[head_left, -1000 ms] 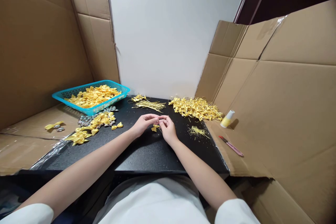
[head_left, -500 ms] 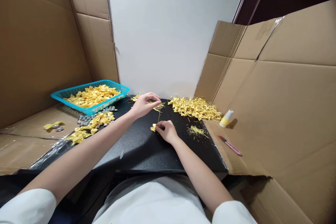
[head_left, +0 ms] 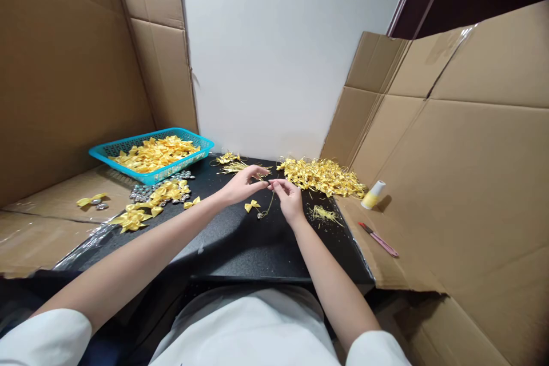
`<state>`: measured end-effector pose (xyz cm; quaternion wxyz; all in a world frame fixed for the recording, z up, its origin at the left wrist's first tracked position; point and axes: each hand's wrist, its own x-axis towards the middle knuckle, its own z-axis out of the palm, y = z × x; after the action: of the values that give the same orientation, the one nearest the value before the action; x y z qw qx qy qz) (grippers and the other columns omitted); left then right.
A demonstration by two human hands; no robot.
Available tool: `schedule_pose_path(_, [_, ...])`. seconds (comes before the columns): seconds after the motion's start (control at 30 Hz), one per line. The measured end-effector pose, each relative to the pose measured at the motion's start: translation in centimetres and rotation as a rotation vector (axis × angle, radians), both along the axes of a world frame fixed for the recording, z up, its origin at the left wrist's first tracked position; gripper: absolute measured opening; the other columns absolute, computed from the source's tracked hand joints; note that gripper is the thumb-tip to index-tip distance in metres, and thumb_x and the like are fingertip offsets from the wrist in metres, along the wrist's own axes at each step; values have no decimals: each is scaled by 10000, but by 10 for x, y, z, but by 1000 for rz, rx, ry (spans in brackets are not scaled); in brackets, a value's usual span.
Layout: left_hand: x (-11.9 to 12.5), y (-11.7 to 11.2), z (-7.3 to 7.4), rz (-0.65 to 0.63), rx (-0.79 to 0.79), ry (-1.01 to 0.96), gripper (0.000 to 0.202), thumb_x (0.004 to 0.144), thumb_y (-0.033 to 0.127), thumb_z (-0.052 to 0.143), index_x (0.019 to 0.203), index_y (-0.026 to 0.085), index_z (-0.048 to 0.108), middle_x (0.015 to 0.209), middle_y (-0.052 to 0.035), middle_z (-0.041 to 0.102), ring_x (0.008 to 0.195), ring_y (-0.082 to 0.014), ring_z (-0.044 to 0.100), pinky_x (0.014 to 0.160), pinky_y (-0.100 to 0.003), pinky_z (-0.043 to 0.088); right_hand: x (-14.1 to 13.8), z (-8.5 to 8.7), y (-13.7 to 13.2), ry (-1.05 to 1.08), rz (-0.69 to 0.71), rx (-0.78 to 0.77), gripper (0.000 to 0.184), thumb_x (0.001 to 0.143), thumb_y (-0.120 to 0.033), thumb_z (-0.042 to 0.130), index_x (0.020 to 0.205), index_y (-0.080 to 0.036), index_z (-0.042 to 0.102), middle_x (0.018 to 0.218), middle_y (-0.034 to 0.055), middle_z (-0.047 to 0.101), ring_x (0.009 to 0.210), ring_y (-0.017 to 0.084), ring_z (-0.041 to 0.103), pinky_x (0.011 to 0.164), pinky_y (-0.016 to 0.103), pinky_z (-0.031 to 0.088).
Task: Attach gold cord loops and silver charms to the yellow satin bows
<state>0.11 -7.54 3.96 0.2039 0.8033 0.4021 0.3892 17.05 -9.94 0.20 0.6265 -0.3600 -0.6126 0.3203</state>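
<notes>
Over the middle of the black tabletop (head_left: 240, 251) my left hand (head_left: 242, 184) and my right hand (head_left: 289, 196) meet fingertip to fingertip. Both pinch a thin gold string (head_left: 270, 204) that hangs down between them to a small silver bell (head_left: 259, 216) on the table. A single yellow ribbon bow (head_left: 251, 205) lies flat on the table just below my left hand, touching neither hand. A bundle of cut gold strings (head_left: 240, 168) lies right behind my left hand.
A teal basket (head_left: 128, 146) of yellow bows stands at the back left, with loose bows (head_left: 165, 193) and silver bells (head_left: 141, 191) beside it. A heap of finished bows (head_left: 321, 176) lies back right. A glue bottle (head_left: 372, 194) and pink cutter (head_left: 378, 239) rest on cardboard at right. Cardboard walls stand on both sides.
My left hand reached back to the string bundle and returned with a gold string. My right hand let go of the bow and rose to pinch the string too.
</notes>
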Motion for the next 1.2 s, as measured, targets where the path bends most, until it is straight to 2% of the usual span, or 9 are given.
schedule_pose_path(0.1, [-16, 5, -30, 142, -97, 81, 195, 604, 365, 744, 653, 192, 669, 680, -46, 664, 680, -225, 618, 612, -283, 442, 1, 20, 3, 49, 11, 2, 268, 819, -456, 608, 851, -212, 715, 780, 33, 725, 788, 196, 662, 756, 326, 508])
schedule_pose_path(0.13, [-20, 5, -39, 171, -116, 98, 202, 563, 354, 772, 582, 203, 639, 625, -37, 638, 650, -221, 606, 592, -276, 422, 0, 28, 5, 58, 22, 3, 268, 810, -458, 617, 845, -212, 715, 779, 33, 726, 794, 195, 664, 764, 328, 510])
schedule_pose_path(0.23, [-23, 6, -57, 205, -140, 107, 192, 553, 341, 787, 558, 220, 638, 661, -39, 646, 662, -216, 599, 583, -267, 392, -5, 52, 14, 69, 53, -2, 261, 788, -450, 636, 823, -203, 710, 757, 31, 723, 786, 185, 663, 760, 321, 509])
schedule_pose_path(0.43, [-17, 16, -61, 131, -222, 41, 179, 539, 327, 789, 532, 218, 648, 601, -17, 658, 610, -198, 581, 580, -264, 377, -15, 94, 27, 64, 74, -34, 209, 809, -381, 619, 756, -188, 677, 711, 12, 705, 673, 124, 619, 693, 272, 486])
schedule_pose_path(0.63, [-21, 27, -61, 78, -306, -123, 276, 565, 433, 777, 656, 192, 676, 586, -10, 689, 581, -179, 603, 579, -259, 407, -12, 136, 30, 47, 83, -20, 209, 846, -310, 561, 693, -182, 622, 696, -15, 680, 637, 89, 573, 653, 228, 444])
schedule_pose_path(0.73, [-21, 31, -59, 58, -326, -209, 328, 555, 452, 790, 722, 180, 712, 642, -27, 717, 616, -184, 622, 606, -269, 431, -10, 147, 30, 17, 83, 27, 261, 871, -302, 513, 643, -187, 568, 687, -21, 651, 650, 90, 567, 672, 234, 438])
schedule_pose_path(0.8, [-20, 33, -60, 39, -345, -265, 356, 542, 450, 803, 757, 176, 728, 691, -41, 737, 647, -187, 639, 629, -276, 450, -8, 145, 28, 27, 78, 59, 296, 874, -296, 493, 599, -191, 521, 668, -20, 623, 655, 93, 557, 679, 237, 435])
schedule_pose_path(0.9, [-16, 32, -64, 9, -396, -349, 416, 532, 448, 821, 825, 165, 736, 728, -59, 752, 671, -194, 662, 640, -287, 475, -3, 127, 25, 61, 71, 80, 301, 854, -306, 496, 573, -199, 486, 630, -18, 565, 642, 101, 520, 672, 235, 438])
schedule_pose_path(1.2, [-15, 27, -74, -17, -536, -488, 443, 495, 437, 863, 804, 145, 736, 693, -56, 745, 607, -165, 646, 600, -277, 468, 7, 35, 29, 2, 39, -33, 354, 885, -452, 399, 620, -242, 297, 529, -74, 289, 449, 101, 322, 533, 250, 429])
